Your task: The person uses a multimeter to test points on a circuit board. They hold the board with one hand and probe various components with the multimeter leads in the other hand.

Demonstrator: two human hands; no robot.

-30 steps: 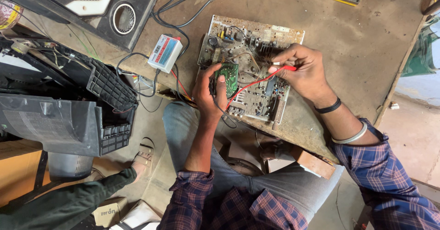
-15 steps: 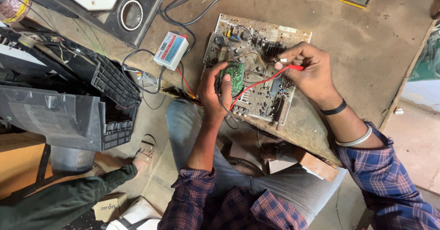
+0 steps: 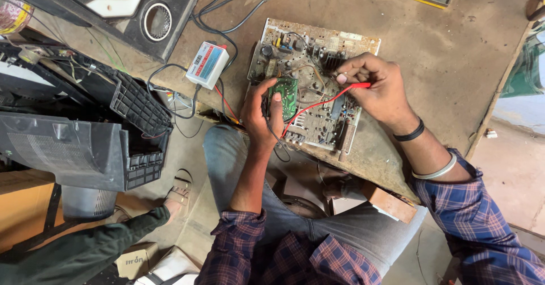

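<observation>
Soft, even daylight, brightest at the right edge; sharp focus, faint shadows, slight wide-angle stretch.

A worn brown worktable (image 3: 454,52) stands over a dusty concrete floor (image 3: 514,171), lit by daylight.

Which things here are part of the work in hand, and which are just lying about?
In hand:
- left hand holding small green board
- right hand pinching red probe
- red lead
- large circuit board

Lying about:
- white box
- speaker panel
- black casing
- cardboard box
- wooden block
</observation>
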